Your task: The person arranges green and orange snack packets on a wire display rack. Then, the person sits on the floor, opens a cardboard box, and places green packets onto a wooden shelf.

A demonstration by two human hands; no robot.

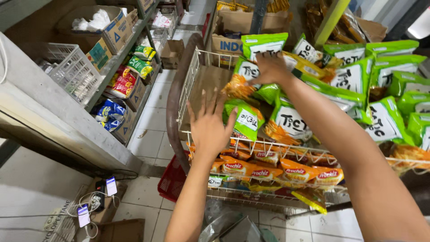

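Left hand (209, 127) hovers, fingers spread; right hand (270, 68) fingers press flat on green snack bags (286, 117). Loosely heaped bags could slide off the wire rack (192, 67).

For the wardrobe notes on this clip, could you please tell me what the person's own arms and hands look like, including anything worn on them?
Both arms are bare as far as the picture shows: no sleeve, glove, watch or bracelet is in view. The left hand and the right hand show no rings that I can make out. The fingernails look short and unpainted, though the picture is too small to be sure.
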